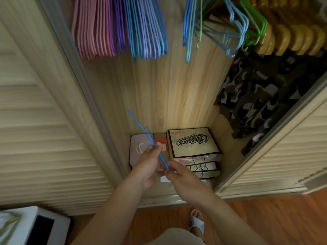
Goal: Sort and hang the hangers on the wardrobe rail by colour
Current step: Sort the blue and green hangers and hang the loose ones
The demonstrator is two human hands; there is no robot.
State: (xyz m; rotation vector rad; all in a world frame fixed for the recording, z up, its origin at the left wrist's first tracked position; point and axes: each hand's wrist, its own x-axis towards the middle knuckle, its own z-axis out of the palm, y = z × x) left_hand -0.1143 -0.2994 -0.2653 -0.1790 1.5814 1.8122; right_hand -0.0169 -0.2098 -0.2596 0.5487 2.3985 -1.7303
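One hanger in hand: blue wire hanger [148, 140], held low in front of the open wardrobe, above the boxes on its floor, well below the hung rows.
Left hand [147, 167]: fingers [155, 147] pinched on the wire near the middle of its visible length.
Right hand [182, 175]: fingers curled round the lower end of the same wire, just beside the left hand.
Hanger orientation: tilted, far end pointing up and left; which end carries the hook I can't tell, motion blur.
Sorted so far: pink hangers [92, 29] at left, then purple hangers [118, 23], then a blue hanger group [146, 29] packed tight beside them.
Unsorted: mixed blue and green hangers [221, 27] tangled to the right across a gap; wooden hangers [290, 39] with a camouflage garment [261, 96] beyond.
Handling: looks thin coated wire, so light, springy, bends if squeezed hard; coating probably gives decent grip. Hooks snag neighbours easily.
Where to hold: at the neck under the hook, one hand is enough; steer the hook onto the rail from there.
Likely target: right edge of the blue group.
Risk: hook catching the tangled cluster on the way up.
Wardrobe floor: Classics paper bag [192, 144], pale pink box [139, 149].
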